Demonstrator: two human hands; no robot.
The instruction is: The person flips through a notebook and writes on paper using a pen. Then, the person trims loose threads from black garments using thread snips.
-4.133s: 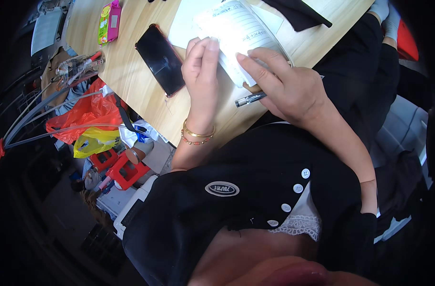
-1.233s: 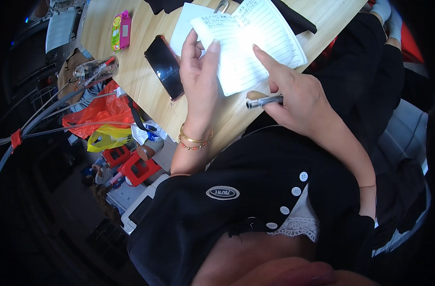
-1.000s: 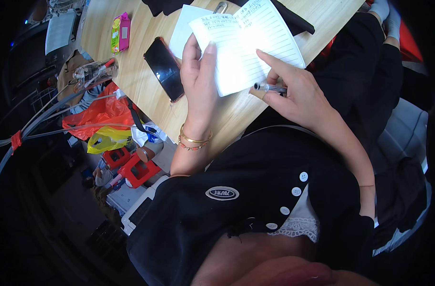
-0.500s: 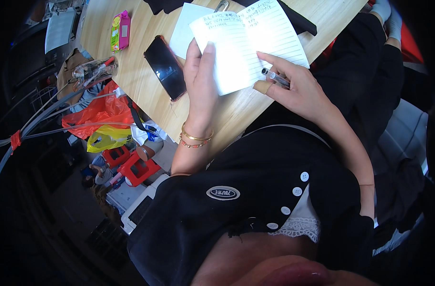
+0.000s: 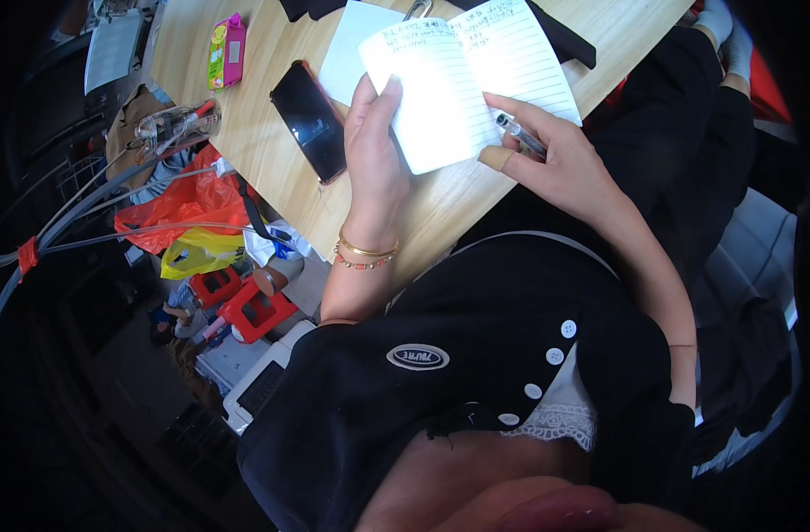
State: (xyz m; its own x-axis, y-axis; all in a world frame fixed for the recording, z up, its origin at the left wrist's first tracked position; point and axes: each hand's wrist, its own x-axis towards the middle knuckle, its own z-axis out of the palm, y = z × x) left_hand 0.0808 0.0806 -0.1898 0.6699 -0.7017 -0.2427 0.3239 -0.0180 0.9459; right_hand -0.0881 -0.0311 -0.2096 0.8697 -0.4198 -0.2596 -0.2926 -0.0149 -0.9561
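Observation:
A lined notebook [image 5: 436,115] lies spread at its fold, with handwriting near the far part of both pages; glare washes out much of the left page. My left hand [image 5: 374,142] grips that page's outer edge, thumb on top and fingers mostly beneath. Between the fingers of my right hand [image 5: 560,168] is a clear pen [image 5: 522,137] with a black end. The right index fingertip touches the notebook's near edge by the fold, and a tan bandage [image 5: 495,159] wraps the thumb. Left of my left hand lies a dark phone [image 5: 309,124] in a reddish case.
The wooden table [image 5: 254,160] carries a pink-and-green packet [image 5: 227,53], a loose white sheet [image 5: 341,66] under the notebook and a black object [image 5: 556,40] behind it. Red [image 5: 188,208] and yellow bags [image 5: 201,252] and red stools [image 5: 256,309] are off the table's left side.
My right index finger has drawn in from lying stretched over the page to a bent pose at its edge. The notebook has shifted very slightly right, still in my left hand.

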